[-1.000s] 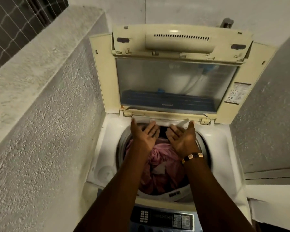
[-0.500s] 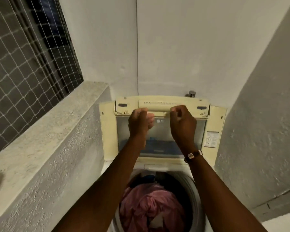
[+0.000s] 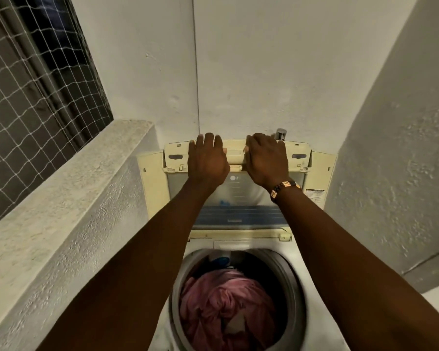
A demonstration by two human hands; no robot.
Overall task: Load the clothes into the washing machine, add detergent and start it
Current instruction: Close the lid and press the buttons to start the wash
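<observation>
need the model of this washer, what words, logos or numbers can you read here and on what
Round logo on the lid window: partly covered by the left hand, not readable.
Sticker on the lid's right frame: print too small and blurred.
Bracelet on the right wrist: markings unreadable.
No model number shows.

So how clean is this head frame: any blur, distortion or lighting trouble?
Head view: dim, warm light; wide-angle bending splays the walls and ledge; forearms smear at the lower edge; both hands, left hand and right hand, and the raised lid stay fairly sharp; pink clothes readable.
</observation>
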